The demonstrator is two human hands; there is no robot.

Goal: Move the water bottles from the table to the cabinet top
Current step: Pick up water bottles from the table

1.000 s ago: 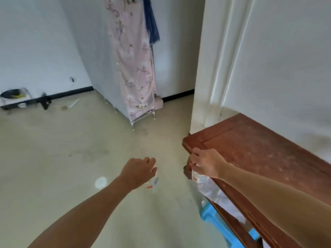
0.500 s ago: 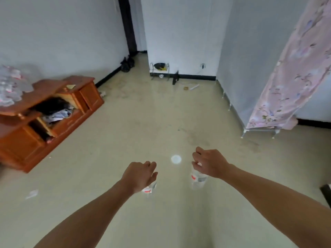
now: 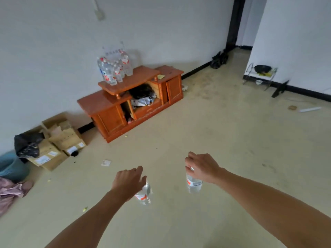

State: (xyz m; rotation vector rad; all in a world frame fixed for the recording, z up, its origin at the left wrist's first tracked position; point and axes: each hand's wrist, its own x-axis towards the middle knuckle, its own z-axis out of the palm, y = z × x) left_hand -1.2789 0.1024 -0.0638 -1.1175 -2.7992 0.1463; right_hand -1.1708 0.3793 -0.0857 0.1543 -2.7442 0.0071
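Your left grip (image 3: 129, 181) is curled round the top of a clear water bottle (image 3: 144, 195) hanging above the floor (image 3: 232, 140); your right grip (image 3: 202, 167) holds a second water bottle (image 3: 194, 184) by its neck. The wooden cabinet (image 3: 114, 119) stands well apart, a cluster of bottles (image 3: 114, 68) on its top.

Bottles (image 3: 194, 185) in left hand (image 3: 128, 181), right hand (image 3: 202, 167)

I see white walls (image 3: 53, 42) and a pale, scuffed floor (image 3: 232, 140) under soft, even light. An orange wooden cabinet (image 3: 111, 119) stands against the left wall, with cardboard boxes (image 3: 62, 138) just beside it. A dark doorway (image 3: 236, 22) opens at far right, with a small rack (image 3: 258, 75) near it.
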